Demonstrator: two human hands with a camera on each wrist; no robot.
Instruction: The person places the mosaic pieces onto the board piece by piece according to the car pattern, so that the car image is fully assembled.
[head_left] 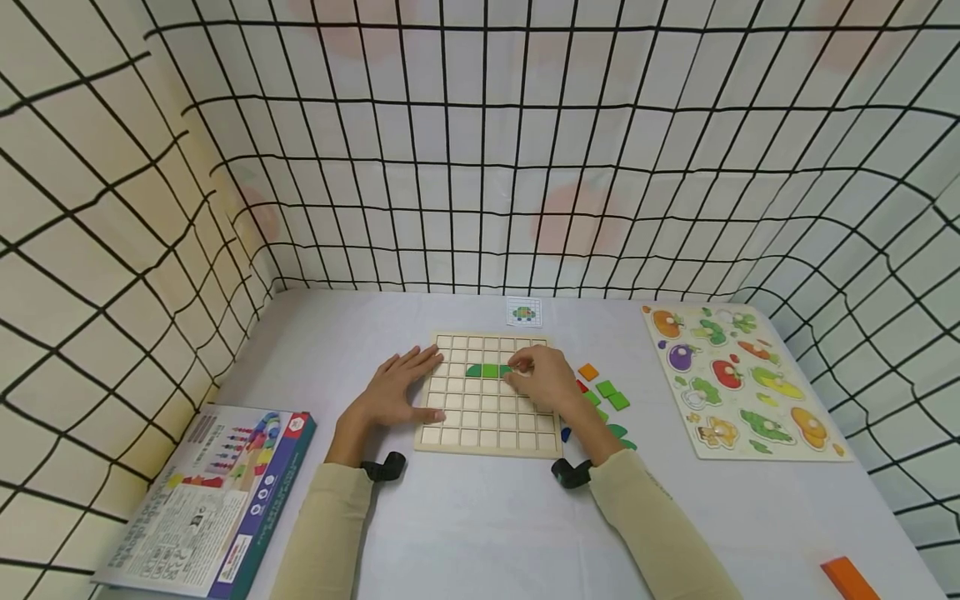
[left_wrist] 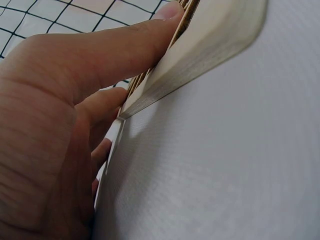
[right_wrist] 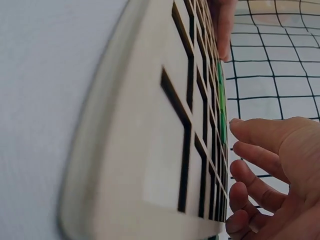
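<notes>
A square wooden grid board (head_left: 465, 437) lies on the white table. Across one of its upper rows run a rounded green piece (head_left: 474, 371), a lighter green square (head_left: 490, 371) and another rounded green piece (head_left: 505, 370). My right hand (head_left: 546, 381) pinches that last piece at the row's right end between thumb and fingertips; its other fingers are curled in the right wrist view. With fingers spread, my left hand (head_left: 392, 392) rests at the board's left edge. In the left wrist view its thumb (left_wrist: 125, 47) presses on the frame.
Loose green squares (head_left: 618, 401), an orange square (head_left: 588, 372) and rounded pieces lie right of the board. A small pattern card (head_left: 523, 312) sits behind it. A vegetable puzzle (head_left: 712, 450) stands right, a box (head_left: 202, 500) left, an orange block (head_left: 850, 578) front right. Black netting surrounds the table.
</notes>
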